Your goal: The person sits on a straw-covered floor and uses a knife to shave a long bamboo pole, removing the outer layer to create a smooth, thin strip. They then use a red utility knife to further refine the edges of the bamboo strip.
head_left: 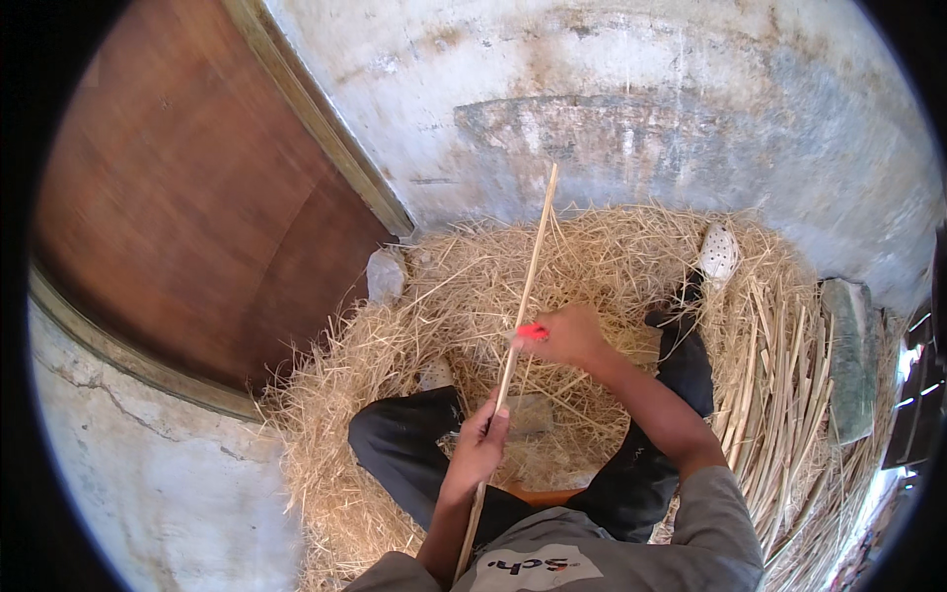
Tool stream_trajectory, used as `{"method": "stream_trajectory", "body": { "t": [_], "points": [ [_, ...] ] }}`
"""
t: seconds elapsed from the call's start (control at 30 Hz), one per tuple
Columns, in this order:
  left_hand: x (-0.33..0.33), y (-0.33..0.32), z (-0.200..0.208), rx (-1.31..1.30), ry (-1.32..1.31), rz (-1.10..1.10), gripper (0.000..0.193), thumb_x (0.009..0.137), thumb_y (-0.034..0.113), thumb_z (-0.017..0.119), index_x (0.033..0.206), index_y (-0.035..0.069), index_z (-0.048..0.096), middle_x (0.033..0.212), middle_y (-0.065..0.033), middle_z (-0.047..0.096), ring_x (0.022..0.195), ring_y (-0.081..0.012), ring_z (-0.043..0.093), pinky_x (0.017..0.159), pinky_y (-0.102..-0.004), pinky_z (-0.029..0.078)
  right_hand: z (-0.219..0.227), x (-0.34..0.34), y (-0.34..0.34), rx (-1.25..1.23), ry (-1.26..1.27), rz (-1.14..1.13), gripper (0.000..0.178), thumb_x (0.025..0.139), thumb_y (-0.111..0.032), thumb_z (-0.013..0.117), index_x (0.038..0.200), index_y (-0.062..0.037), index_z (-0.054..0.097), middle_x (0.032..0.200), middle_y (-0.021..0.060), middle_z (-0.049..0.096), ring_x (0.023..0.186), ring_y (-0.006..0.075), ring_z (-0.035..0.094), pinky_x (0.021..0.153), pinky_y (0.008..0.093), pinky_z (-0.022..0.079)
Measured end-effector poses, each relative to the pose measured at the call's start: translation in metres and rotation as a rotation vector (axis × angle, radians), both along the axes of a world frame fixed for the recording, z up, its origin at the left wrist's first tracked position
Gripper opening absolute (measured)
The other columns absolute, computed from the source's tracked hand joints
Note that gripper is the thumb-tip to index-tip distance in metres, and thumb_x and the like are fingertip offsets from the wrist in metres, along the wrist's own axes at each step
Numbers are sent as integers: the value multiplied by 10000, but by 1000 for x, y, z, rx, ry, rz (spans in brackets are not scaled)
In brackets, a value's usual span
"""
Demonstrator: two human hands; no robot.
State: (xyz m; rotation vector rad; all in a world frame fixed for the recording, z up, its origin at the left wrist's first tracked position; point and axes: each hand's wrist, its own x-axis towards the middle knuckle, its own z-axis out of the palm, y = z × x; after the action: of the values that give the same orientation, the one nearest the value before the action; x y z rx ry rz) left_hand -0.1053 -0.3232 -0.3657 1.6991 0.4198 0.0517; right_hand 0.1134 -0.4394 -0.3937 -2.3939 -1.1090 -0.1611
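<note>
I see left hand (pixel 481 441) closed around long thin stick (pixel 528 281), near my lap. Right hand (pixel 570 335) farther up same stick, gripping small red tool (pixel 531 332) pressed against it (blade hidden, cannot tell kind). Stick runs tilted from chest up toward far wall (pixel 631 109). Straw pile (pixel 602 261) spread on floor around my legs; bundle of pale sticks (pixel 789 395) lying at right. White shoe (pixel 718 253) far right on straw. Brown door (pixel 197 197) at left.
</note>
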Motion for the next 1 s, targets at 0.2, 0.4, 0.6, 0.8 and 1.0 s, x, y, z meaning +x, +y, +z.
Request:
{"method": "stream_trajectory", "body": {
  "t": [0.2, 0.4, 0.6, 0.8, 1.0],
  "points": [
    [-2, -3, 9, 70, 20, -7, 432, 1008, 231, 465, 1419, 108, 422, 655, 62, 415, 536, -21, 378, 463, -197, 347, -8, 14, -1, 75, -57, 16, 690, 785, -737, 499, 643, -83, 663, 492, 126, 555, 481, 298, 587, 487, 405, 463],
    [-9, -11, 10, 198, -26, -53, 434, 1006, 215, 462, 1412, 69, 420, 682, 52, 398, 597, -26, 355, 527, -196, 331, -8, 25, -7, 128, -2, -165, 706, 790, -745, 477, 630, -80, 650, 519, 120, 576, 502, 303, 599, 483, 410, 456],
    [-13, -10, 18, 250, 37, -34, 434, 998, 193, 474, 1397, 29, 420, 711, 19, 447, 631, -45, 388, 558, -212, 365, -1, -7, -8, -10, -2, 32, 727, 801, -759, 441, 640, -84, 656, 554, 118, 602, 530, 290, 619, 495, 414, 467],
    [-20, -19, 4, 429, 11, -83, 433, 993, 208, 482, 1392, 50, 429, 696, -40, 498, 605, -67, 416, 547, -247, 401, -15, 51, -19, -86, 279, -262, 725, 800, -782, 414, 694, -123, 696, 592, 110, 622, 574, 279, 632, 534, 420, 478],
    [-11, -8, 17, 431, 36, -23, 424, 993, 216, 480, 1380, 48, 443, 680, -46, 508, 601, -73, 435, 563, -252, 424, -19, -14, 4, -89, 206, 37, 739, 788, -785, 424, 751, -113, 729, 640, 115, 654, 631, 287, 657, 587, 440, 494]
  ]
}}
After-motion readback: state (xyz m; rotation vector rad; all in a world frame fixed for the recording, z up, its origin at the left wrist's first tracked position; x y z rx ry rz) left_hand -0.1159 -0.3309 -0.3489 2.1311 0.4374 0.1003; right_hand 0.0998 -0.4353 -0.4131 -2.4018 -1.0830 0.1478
